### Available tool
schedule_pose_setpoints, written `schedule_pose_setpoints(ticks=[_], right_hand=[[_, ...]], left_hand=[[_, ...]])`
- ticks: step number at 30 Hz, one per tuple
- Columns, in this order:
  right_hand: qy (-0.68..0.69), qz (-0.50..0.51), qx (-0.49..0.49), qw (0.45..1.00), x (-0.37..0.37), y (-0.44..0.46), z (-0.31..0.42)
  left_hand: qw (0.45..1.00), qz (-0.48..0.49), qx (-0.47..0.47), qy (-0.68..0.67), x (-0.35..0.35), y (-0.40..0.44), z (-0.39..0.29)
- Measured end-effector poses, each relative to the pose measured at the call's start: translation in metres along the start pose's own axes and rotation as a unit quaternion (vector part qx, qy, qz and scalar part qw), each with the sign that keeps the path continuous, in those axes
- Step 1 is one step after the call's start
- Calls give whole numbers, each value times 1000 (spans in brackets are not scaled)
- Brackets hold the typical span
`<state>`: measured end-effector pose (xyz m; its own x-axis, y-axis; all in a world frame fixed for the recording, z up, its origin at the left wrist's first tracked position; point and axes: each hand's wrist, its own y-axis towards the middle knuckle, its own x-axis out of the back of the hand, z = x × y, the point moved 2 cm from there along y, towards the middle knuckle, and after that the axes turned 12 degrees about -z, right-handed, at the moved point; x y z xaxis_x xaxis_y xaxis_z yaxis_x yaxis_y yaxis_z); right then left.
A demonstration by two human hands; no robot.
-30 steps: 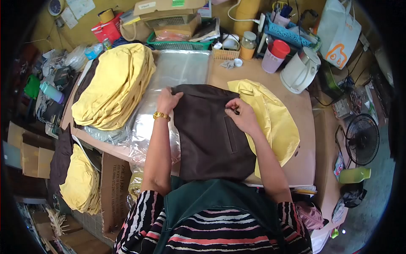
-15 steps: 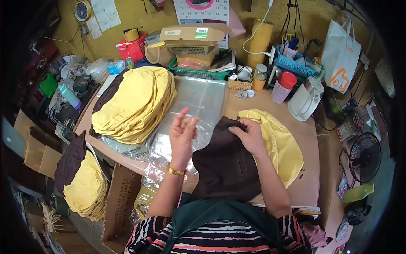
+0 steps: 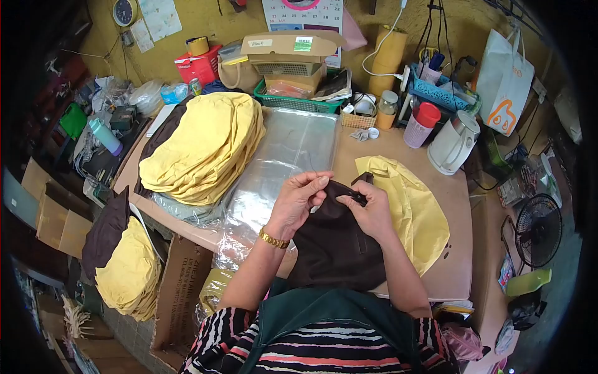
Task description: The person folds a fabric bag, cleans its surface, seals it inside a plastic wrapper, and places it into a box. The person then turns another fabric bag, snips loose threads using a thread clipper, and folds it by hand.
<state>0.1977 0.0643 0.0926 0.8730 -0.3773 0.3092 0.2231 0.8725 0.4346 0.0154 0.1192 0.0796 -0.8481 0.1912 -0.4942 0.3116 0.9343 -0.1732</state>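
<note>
Dark brown cloth (image 3: 333, 252) with a slit-like seam drapes over the table's front edge before me. My right hand (image 3: 374, 212) grips its upper edge between thumb and fingers, with a small black piece showing at the fingertips; its kind I cannot make out. At the cloth's upper left corner, my left hand (image 3: 294, 202) is closed in a pinch. A thin dark thread (image 3: 313, 163) rises from its fingertips. Yellow cloth (image 3: 414, 215) lies under and right of my right hand, seemingly part of the same piece.
A tall stack of yellow cloth pieces (image 3: 199, 146) stands left, beside clear plastic sheets (image 3: 293, 140). More yellow and brown pieces (image 3: 128, 274) hang lower left, near a cardboard box (image 3: 180, 299). A kettle (image 3: 455, 143) and red-lidded cup (image 3: 422, 124) stand back right.
My left hand has come down and right, from raised above the plastic to the cloth's upper corner. My right hand stays on the cloth, slightly turned, with more of the black piece showing.
</note>
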Motion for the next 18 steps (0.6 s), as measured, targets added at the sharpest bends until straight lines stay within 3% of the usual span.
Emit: schedule_pose_setpoints(ticks=[1,3,4,6,9,11,15,18], right_hand=[[-24,18,2,1000,-1,-1,-1],[-32,-10,46,998,0,-3,13],[-42,-37,93,994,2,-2,24],[-40,-58,88,994,10,-2,47],[-84,-56,109,989,22,-3,63],[-203,-44,207,956,27,-5,76],[-240,-25,215,946,36,-10,93],[-249,-87,215,940,36,-13,104]], left_hand=[[1000,0,2,1,-1,-1,3],[989,-3,-7,-149,-4,-3,7],[989,-3,-8,-148,-5,-5,5],[980,31,15,-196,-10,-14,-5],[983,36,-19,-180,-17,-22,-13],[982,38,-23,-184,-19,-24,-11],[983,35,-29,-178,-23,-28,-15],[984,45,-34,-167,-30,-29,-12]])
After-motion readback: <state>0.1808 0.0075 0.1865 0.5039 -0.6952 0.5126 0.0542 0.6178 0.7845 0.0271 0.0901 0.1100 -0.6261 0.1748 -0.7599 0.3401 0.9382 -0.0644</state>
